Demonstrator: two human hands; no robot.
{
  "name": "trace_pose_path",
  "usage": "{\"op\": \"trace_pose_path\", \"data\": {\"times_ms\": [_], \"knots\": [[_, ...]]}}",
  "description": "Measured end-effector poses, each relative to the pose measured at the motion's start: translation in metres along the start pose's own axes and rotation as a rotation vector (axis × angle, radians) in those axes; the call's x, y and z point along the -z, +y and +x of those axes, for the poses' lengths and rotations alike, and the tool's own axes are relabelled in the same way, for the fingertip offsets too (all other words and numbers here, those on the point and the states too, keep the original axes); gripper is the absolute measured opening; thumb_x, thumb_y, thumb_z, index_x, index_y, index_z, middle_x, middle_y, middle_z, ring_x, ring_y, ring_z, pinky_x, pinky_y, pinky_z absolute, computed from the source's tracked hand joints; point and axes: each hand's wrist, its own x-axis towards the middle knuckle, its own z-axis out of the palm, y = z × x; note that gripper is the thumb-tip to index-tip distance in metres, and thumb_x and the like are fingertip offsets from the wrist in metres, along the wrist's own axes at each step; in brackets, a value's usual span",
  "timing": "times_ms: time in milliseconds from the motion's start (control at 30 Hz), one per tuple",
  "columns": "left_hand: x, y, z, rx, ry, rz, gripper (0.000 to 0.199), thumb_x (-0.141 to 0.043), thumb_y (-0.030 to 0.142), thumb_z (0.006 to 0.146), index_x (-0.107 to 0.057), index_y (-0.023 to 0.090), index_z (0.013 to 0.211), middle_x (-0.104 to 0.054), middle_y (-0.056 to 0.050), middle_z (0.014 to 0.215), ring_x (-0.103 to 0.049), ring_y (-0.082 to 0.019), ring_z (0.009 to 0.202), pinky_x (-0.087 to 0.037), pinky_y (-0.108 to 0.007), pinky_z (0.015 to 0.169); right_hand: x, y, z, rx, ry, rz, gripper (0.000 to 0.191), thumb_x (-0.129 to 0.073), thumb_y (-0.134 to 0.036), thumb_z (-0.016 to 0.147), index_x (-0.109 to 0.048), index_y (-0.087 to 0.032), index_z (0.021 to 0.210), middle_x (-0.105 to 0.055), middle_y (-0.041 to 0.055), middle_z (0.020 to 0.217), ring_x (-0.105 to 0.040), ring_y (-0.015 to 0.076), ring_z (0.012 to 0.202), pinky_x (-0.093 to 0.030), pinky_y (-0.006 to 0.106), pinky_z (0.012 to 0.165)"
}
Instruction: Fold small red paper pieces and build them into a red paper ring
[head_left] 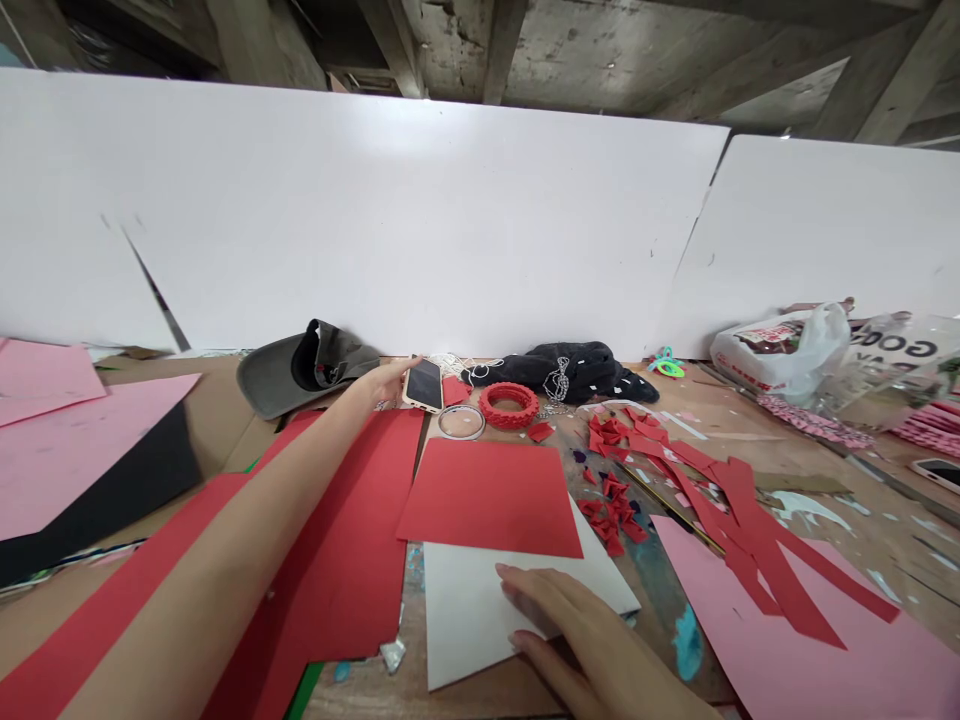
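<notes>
My left hand [391,382] reaches to the back of the table, its fingers closed on the left edge of a phone [424,385] with a dark screen and pale case. Near the front, my right hand [559,625] rests over a white sheet [465,610], fingers apart and holding nothing. A red paper sheet [491,495] overlaps the back of the white one. Larger red paper [360,530] lies under my left forearm. Behind the red sheet are a clear ring [461,422] and a red folded-paper ring [508,406].
A dark cap [281,375] and a black cloth [592,370] lie by the white wall panel. To the right are red strips [757,530], small red folded pieces [615,505], a pencil [675,510], pink paper [832,640] and a plastic bag [795,350].
</notes>
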Motion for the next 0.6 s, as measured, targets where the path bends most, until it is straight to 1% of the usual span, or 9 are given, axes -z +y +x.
{"op": "trace_pose_path", "data": {"times_ms": [67,100,167,267,367,467,500,533,600], "knots": [[0.000,-0.007,-0.006,0.088,-0.172,-0.105,0.044,-0.086,0.035,0.061,-0.071,0.014,0.095,-0.073,-0.019,0.099,-0.070,-0.035,0.090,-0.058,-0.046,0.076,0.000,-0.001,0.000,0.005,0.011,-0.015,0.045,-0.048,-0.031,0.096,-0.045,-0.032,0.141,-0.058,0.0037,0.135,-0.057,0.0188,0.122,-0.049,0.031,0.103],[0.000,-0.011,-0.009,0.126,-0.234,-0.141,0.044,-0.087,0.029,0.060,-0.071,0.013,0.098,-0.073,-0.019,0.101,-0.070,-0.035,0.094,-0.057,-0.046,0.079,0.000,-0.001,0.001,0.008,0.015,-0.024,0.045,-0.049,-0.031,0.096,-0.046,-0.032,0.140,-0.059,0.0038,0.134,-0.058,0.0190,0.120,-0.049,0.031,0.102],[0.000,-0.019,-0.015,0.122,-0.272,-0.181,0.046,-0.087,0.019,0.058,-0.070,0.014,0.101,-0.072,-0.018,0.104,-0.069,-0.034,0.099,-0.056,-0.045,0.085,0.001,-0.003,0.002,0.006,0.014,-0.043,0.045,-0.051,-0.030,0.095,-0.047,-0.031,0.139,-0.060,0.0038,0.133,-0.060,0.0193,0.119,-0.051,0.031,0.101],[-0.001,-0.027,-0.018,-0.004,-0.254,-0.292,0.046,-0.082,0.011,0.062,-0.069,0.015,0.105,-0.071,-0.014,0.110,-0.066,-0.032,0.106,-0.056,-0.040,0.088,0.003,-0.006,0.004,-0.018,-0.008,-0.071,0.044,-0.053,-0.028,0.094,-0.049,-0.030,0.138,-0.062,0.0033,0.130,-0.061,0.0187,0.116,-0.052,0.030,0.099],[-0.004,-0.026,-0.018,-0.125,-0.179,-0.389,0.040,-0.074,0.002,0.065,-0.067,0.014,0.103,-0.070,-0.013,0.111,-0.066,-0.030,0.107,-0.057,-0.037,0.089,0.004,-0.009,0.005,-0.030,-0.011,-0.095,0.043,-0.054,-0.027,0.094,-0.051,-0.029,0.136,-0.063,0.0029,0.129,-0.062,0.0181,0.116,-0.052,0.029,0.099],[-0.007,-0.023,-0.016,-0.181,-0.102,-0.428,0.053,-0.068,-0.008,0.061,-0.062,0.016,0.108,-0.070,-0.009,0.112,-0.065,-0.028,0.109,-0.056,-0.035,0.090,0.004,-0.009,0.005,-0.014,-0.003,-0.107,0.043,-0.055,-0.026,0.093,-0.051,-0.029,0.136,-0.064,0.0030,0.127,-0.063,0.0179,0.114,-0.052,0.029,0.098],[-0.006,-0.023,-0.016,-0.191,-0.086,-0.428,0.054,-0.068,-0.007,0.062,-0.061,0.017,0.110,-0.069,-0.009,0.114,-0.064,-0.028,0.110,-0.056,-0.036,0.091,0.004,-0.008,0.004,-0.009,0.005,-0.108,0.043,-0.056,-0.026,0.093,-0.051,-0.029,0.136,-0.064,0.0029,0.127,-0.063,0.0175,0.113,-0.052,0.028,0.098],[-0.006,-0.023,-0.016,-0.192,-0.076,-0.425,0.049,-0.069,-0.002,0.066,-0.060,0.017,0.110,-0.069,-0.009,0.115,-0.063,-0.028,0.111,-0.056,-0.038,0.091,0.004,-0.008,0.004,-0.002,0.013,-0.110,0.043,-0.056,-0.026,0.093,-0.051,-0.029,0.136,-0.064,0.0029,0.127,-0.063,0.0173,0.113,-0.052,0.027,0.098],[-0.003,-0.024,-0.015,-0.185,-0.069,-0.435,0.030,-0.068,0.019,0.078,-0.060,0.016,0.107,-0.068,-0.012,0.117,-0.061,-0.031,0.115,-0.056,-0.043,0.090,0.004,-0.007,0.003,0.012,0.021,-0.118,0.043,-0.056,-0.025,0.093,-0.052,-0.028,0.135,-0.064,0.0035,0.127,-0.063,0.0173,0.114,-0.052,0.027,0.098]]}}
